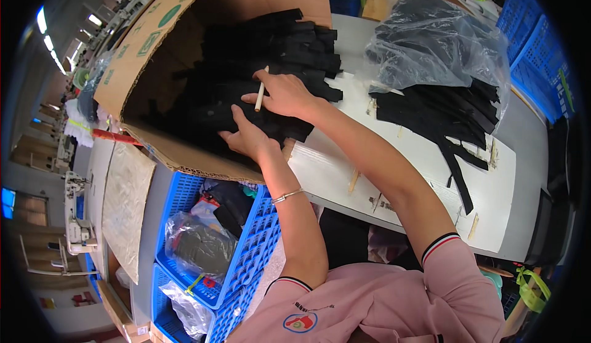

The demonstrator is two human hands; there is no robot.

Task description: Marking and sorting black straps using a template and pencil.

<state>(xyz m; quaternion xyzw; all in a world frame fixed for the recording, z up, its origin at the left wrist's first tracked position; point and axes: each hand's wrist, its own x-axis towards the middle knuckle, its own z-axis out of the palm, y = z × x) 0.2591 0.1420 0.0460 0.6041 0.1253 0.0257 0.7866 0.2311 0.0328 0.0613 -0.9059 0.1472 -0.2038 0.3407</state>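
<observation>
Black fabric strips lie in a thick layered pile, partly inside an open cardboard box and partly over its edge onto the table. My left hand rests on the near part of the pile, with thumb and forefinger spread apart; its other fingertips are hidden. Just beyond it, to the right, my right hand holds a slim white pencil that points up and away, while its fingers touch the strips. A bracelet circles my left wrist.
More black strips fan out on a white board at right, beneath a clear plastic bag with dark contents. Blue crates stand below the box, holding bagged items. Another blue crate is at far right. A sewing machine stands at left.
</observation>
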